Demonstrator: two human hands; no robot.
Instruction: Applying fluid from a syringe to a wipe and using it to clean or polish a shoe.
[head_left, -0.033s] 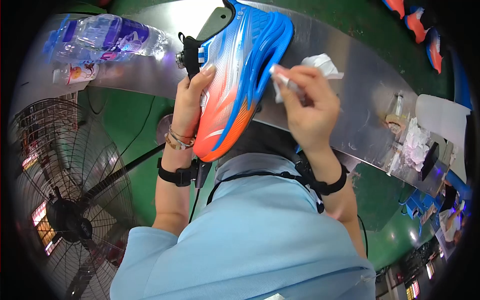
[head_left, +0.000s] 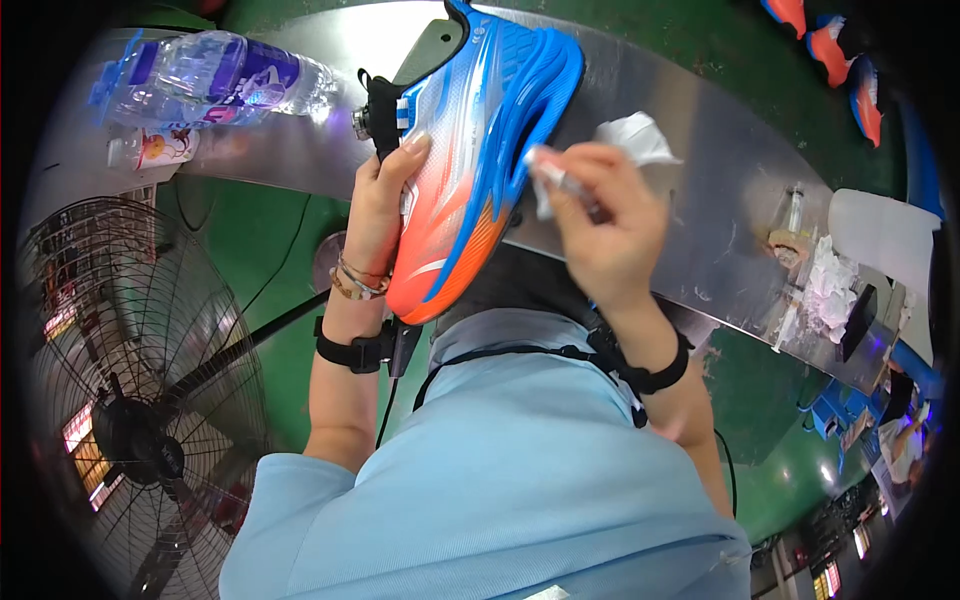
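A running shoe (head_left: 470, 150), orange at the toe, pale in the middle and blue at the sole and heel, is tilted on its side above the metal table. My left hand (head_left: 385, 190) grips its upper, thumb on top and fingers hidden beneath. My right hand (head_left: 615, 220) pinches a crumpled white cloth or tissue (head_left: 640, 138), which sticks out behind the knuckles and between the fingertips. Those fingertips are beside the blue midsole; whether the cloth touches it I cannot tell. The right hand is slightly blurred.
Plastic bottles (head_left: 215, 75) and a small cup (head_left: 155, 148) stand at the left of the metal table (head_left: 720, 190). A large fan (head_left: 140, 430) is at the lower left. Crumpled white paper (head_left: 830, 285) and a bottle (head_left: 790, 235) are at the right; more shoes (head_left: 865, 105) lie beyond.
My right hand with the white cloth has moved left and slightly down, closer to the shoe's midsole. My left hand and the shoe have hardly moved.
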